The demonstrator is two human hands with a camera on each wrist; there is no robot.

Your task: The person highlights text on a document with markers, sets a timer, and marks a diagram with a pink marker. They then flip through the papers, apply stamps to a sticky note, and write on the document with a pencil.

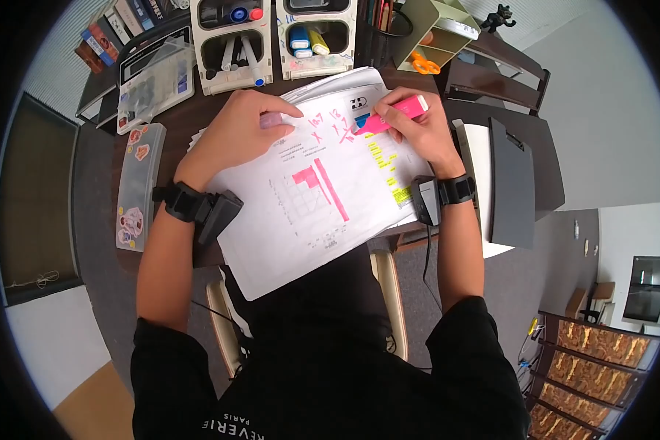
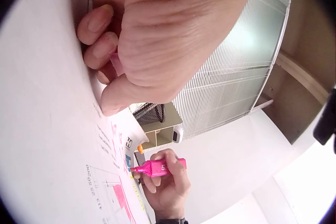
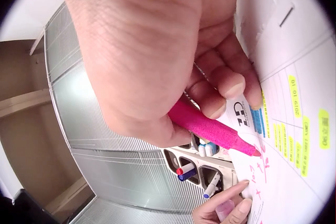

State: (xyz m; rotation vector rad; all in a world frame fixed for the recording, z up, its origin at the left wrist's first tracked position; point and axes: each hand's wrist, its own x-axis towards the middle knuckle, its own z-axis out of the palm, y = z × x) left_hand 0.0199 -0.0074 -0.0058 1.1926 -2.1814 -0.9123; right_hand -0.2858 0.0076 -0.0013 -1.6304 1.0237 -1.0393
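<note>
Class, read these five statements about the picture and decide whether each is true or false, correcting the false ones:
1. The right hand grips a pink highlighter. True.
2. The left hand is raised clear of the papers. False: its fingertips rest on them.
3. The sticker-covered case lies to the right of the papers. False: it lies to their left.
4. A long pink bar is marked on the top sheet. True.
5. The highlighter is capped. False: its tip is bare.

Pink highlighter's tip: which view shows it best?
The right wrist view: the tip appears large, unobstructed, by the pink writing. Head shows it small, from above; left wrist shows it small, beyond the left hand.
</note>
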